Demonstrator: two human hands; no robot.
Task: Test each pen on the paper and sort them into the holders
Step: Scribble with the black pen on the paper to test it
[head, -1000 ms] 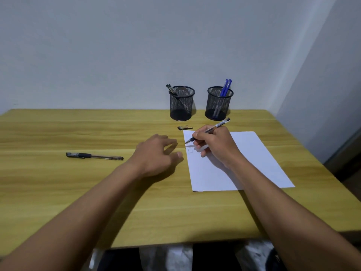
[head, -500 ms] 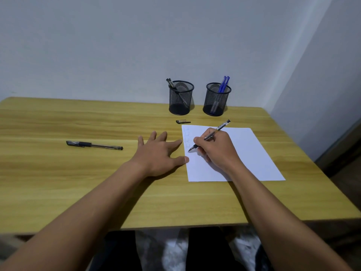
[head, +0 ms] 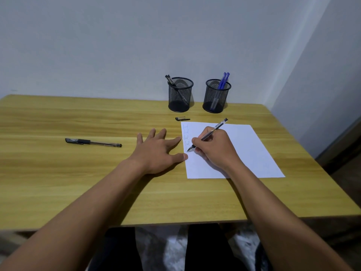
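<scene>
My right hand (head: 214,148) grips an uncapped black pen (head: 218,126) with its tip on the left edge of the white paper (head: 244,145), below several short scribbles. My left hand (head: 157,151) lies flat and spread on the table, thumb touching the paper's left edge. The pen's black cap (head: 182,119) lies just beyond the paper. A capped black pen (head: 93,142) rests on the table to the left. Two black mesh holders stand at the back: the left holder (head: 180,94) has black pens, the right holder (head: 216,96) has blue pens.
The wooden table (head: 78,182) ends at a front edge near my lap and a right edge close to the wall corner. A plain wall stands right behind the holders.
My left hand has flattened and spread on the table beside the paper. My right hand has moved the pen tip down the paper's left edge, adding scribbles. The camera has tilted slightly.
</scene>
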